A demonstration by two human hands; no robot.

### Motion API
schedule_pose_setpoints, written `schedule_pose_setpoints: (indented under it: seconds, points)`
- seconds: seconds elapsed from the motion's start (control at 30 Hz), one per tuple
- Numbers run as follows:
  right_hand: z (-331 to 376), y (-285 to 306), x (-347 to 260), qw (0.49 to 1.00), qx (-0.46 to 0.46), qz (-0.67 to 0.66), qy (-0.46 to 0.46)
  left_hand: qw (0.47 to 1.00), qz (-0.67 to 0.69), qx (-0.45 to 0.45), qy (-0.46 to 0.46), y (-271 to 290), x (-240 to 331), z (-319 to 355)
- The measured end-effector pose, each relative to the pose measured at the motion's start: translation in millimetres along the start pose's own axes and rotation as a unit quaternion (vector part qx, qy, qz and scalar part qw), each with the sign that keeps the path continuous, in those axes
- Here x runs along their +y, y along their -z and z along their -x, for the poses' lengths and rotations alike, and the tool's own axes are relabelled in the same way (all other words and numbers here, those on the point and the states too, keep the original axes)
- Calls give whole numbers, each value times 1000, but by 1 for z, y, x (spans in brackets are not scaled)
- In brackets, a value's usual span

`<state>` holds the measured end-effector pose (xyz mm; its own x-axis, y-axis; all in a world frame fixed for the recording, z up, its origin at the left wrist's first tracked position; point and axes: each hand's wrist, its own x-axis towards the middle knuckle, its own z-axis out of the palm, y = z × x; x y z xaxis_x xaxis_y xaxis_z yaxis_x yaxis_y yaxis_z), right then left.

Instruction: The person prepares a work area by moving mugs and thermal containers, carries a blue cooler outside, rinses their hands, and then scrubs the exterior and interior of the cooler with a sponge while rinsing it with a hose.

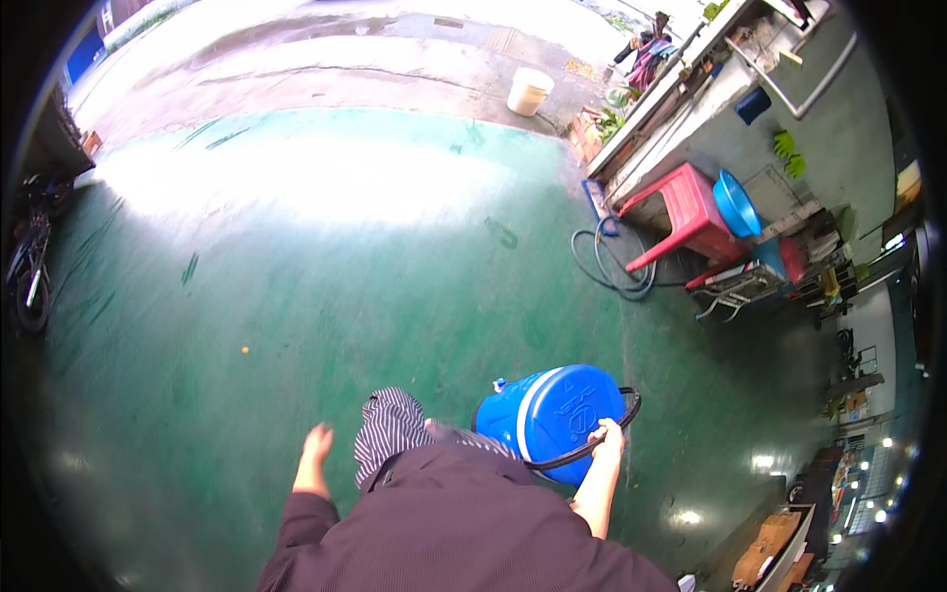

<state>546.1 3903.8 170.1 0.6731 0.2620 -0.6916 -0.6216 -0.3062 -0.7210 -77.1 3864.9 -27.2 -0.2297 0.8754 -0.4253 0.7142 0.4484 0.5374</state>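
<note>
A blue, round-lidded drinks cooler (567,409) with a white band and a small spout hangs at my right side. My right hand (610,439) is wrapped round its black carrying handle (582,452). The lid faces up toward me, and the lower body of the cooler is partly hidden beneath it. Out to the left of my striped trousers (390,424), my left hand (318,441) swings away from the cooler. It is small and blurred, so its fingers cannot be made out, and nothing is seen in it.
Green painted floor (395,296) spreads ahead to a bright outdoor pavement. A red plastic stool (691,207) with a blue basin (737,204) stands at the right, beside a coiled hose (602,259). A white bucket (530,92) is outside; a motorbike (33,266) stands far left.
</note>
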Motion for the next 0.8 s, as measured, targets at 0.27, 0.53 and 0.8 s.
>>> schedule_pose_setpoints:
  seconds: [0.27, 0.53, 0.8]
  points:
    - [-59, -261, -87, 999, 14, -23, 35, 889, -180, -267, 325, 111, -76, -90]
    - [-89, -491, -202, 994, 71, -17, 78, 945, -153, 163, -238, 371, 304, -636]
    - [-189, -806, -311, 993, 48, -2, 107, 926, 52, 175, -330, 354, 605, -982]
